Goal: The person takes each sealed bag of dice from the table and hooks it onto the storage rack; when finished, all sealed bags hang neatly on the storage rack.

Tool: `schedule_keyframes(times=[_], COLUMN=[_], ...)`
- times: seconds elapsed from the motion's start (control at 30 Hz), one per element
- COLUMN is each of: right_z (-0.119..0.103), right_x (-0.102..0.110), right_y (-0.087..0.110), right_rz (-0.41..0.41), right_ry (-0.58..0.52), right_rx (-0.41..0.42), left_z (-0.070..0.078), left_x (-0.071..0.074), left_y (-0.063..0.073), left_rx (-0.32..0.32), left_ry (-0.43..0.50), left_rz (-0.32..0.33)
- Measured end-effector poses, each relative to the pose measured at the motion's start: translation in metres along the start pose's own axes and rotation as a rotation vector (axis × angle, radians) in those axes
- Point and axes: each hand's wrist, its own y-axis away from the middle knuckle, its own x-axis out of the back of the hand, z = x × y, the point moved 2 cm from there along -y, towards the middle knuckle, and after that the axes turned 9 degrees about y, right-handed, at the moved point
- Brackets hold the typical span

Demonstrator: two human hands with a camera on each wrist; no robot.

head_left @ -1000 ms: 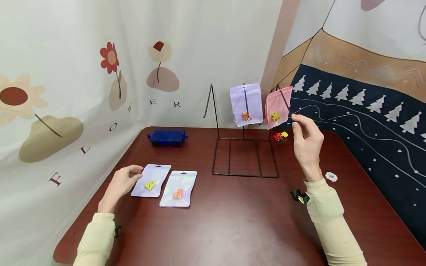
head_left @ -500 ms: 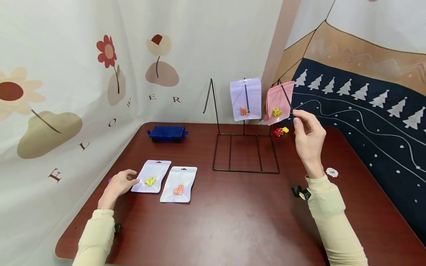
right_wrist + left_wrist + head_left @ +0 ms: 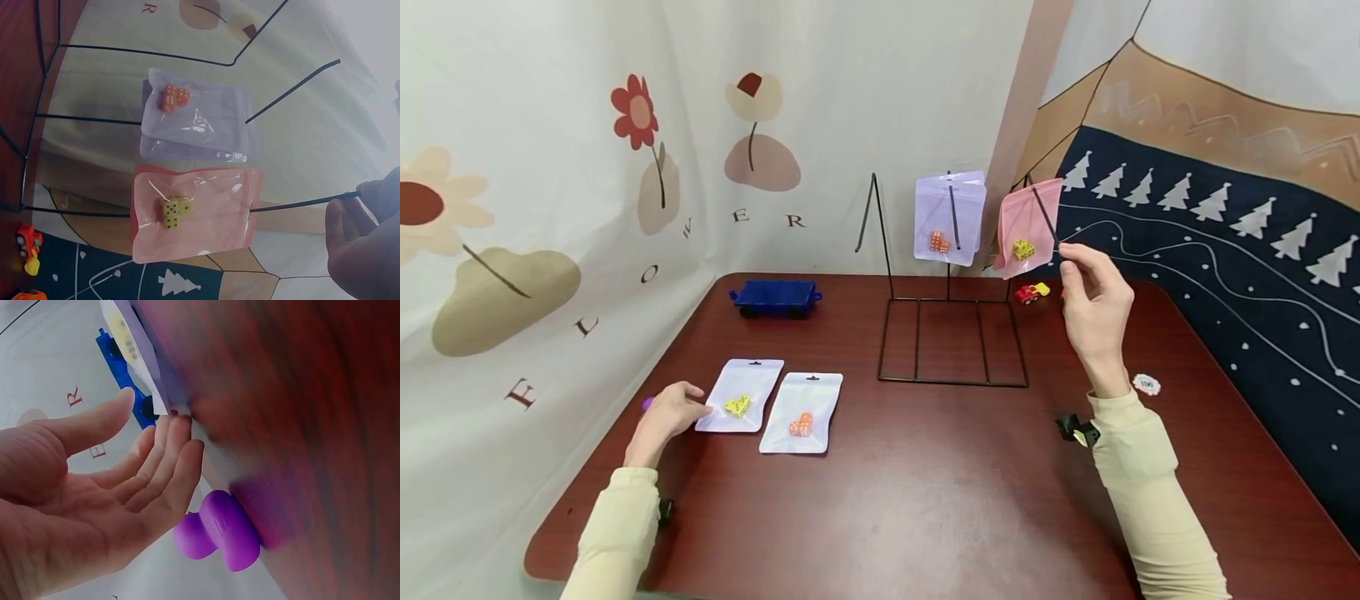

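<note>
A black wire display rack (image 3: 952,383) stands on the table with pouches hanging from its prongs. My right hand (image 3: 1097,308) pinches the tip of its right prong (image 3: 300,204) between thumb and fingers. On that prong hangs a pink zip pouch (image 3: 197,234) with yellow dice, another pink one behind it. Lilac pouches (image 3: 206,119), the front one with orange dice, hang on the middle prong. My left hand (image 3: 668,418), fingers loosely bent and thumb apart, has its fingertips right at the edge of a lilac pouch (image 3: 751,379) with yellow dice lying flat.
Beside it lies another pale pouch (image 3: 811,396) with orange dice. A blue toy wagon (image 3: 775,297) stands at the back left. A red-and-yellow toy car (image 3: 1032,293) and a round 100 chip (image 3: 1146,384) are at the right. A purple rounded object (image 3: 225,531) sits beyond my left hand.
My left hand has lowered slightly to the edge of the flat pouch. The hanging lilac pouches have swung a little. My right hand keeps its pinch on the prong.
</note>
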Motion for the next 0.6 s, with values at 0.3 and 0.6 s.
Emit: schedule_keyframes(times=[0.3,0.6], right_z=[-0.0007,0.0007], right_x=[-0.0005,0.0008], right_y=[-0.0020,0.0003], right_rz=[0.000,0.005], right_ry=[0.010,0.011], right_rx=[0.014,0.005], left_z=[-0.0022,0.0012], left_x=[-0.0026,-0.0077], left_y=[0.0016,-0.0013], left_rx=[0.031,0.099], left_ry=[0.197,0.138], left_rz=[-0.035,-0.042])
